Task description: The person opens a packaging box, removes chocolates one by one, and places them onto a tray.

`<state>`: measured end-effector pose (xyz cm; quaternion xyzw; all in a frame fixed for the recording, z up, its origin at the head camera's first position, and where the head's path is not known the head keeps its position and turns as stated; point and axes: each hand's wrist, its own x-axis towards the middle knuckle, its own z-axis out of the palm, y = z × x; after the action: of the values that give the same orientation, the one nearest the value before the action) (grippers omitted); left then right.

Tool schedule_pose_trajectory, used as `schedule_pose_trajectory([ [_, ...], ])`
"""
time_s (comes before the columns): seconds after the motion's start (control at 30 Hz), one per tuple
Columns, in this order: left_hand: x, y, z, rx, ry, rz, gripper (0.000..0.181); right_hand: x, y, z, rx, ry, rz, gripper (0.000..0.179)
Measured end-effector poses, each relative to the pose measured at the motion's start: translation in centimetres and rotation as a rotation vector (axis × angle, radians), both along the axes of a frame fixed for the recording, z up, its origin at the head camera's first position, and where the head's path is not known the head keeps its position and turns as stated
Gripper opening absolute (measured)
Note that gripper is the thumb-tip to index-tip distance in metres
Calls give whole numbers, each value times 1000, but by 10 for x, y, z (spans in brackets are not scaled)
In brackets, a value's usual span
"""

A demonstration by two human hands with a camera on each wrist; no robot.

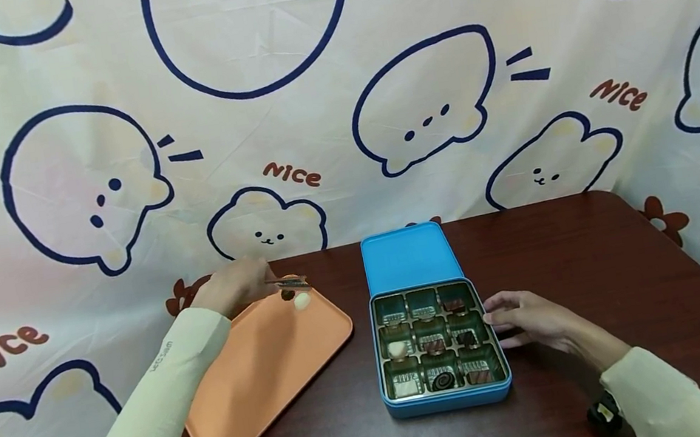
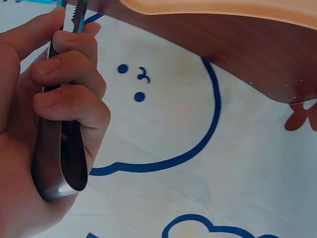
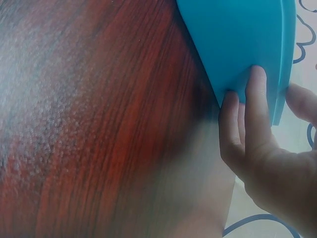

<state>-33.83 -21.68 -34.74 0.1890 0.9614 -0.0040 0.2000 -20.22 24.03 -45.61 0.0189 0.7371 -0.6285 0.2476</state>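
My left hand grips a pair of metal tongs, fingers curled round the arms. The tong tips reach over the far end of an orange tray. By the tips, a dark chocolate and a white chocolate lie on the tray. A blue tin stands with its lid swung back, its gold insert divided into several compartments. Inside are a round white chocolate, a dark swirled one and several brown pieces. My right hand rests extended fingertips against the tin's right side.
Both tray and tin stand on a dark brown wooden table, tray on the left. A pale cloth with blue cartoon outlines hangs behind the table's far edge. Something black is at the right wrist.
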Motion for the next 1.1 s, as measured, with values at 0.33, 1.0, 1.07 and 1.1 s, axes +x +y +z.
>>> schedule_pose_trajectory([
  [0.33,4,30,19,120,7,-81,32,-1,0,-1,5,-6,-3,58],
  [1.0,35,145,9,123,56,-426,35,0,1,1,0,-6,-4,57],
  [1.07,40,153,8,94,53,-436,38,0,0,1,-3,-5,-2,57],
  [1.1,42,156,8,86,49,-440,38,0,0,1,-3,-5,0,57],
])
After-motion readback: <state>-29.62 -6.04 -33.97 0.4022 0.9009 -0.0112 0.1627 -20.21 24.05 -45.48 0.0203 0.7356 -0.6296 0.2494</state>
